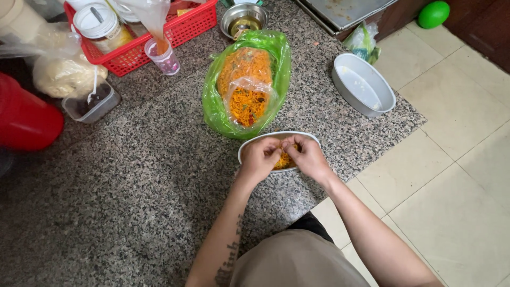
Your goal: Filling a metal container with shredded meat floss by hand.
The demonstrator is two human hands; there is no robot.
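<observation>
Over the speckled granite surface, near its front edge, both hands are working inside a shallow oval white dish filled with orange shredded food. The left hand is curling its fingers inward and pinching a clump of the orange shreds, and the right hand is meeting it with fingers pressed together on the same clump. Just behind the dish, a green plastic bag is lying open with a clear inner bag of the same orange shreds showing. To the right, an empty white oval dish is sitting near the corner. Farther back, a red basket, a small steel bowl and a clear cup are standing.
</observation>
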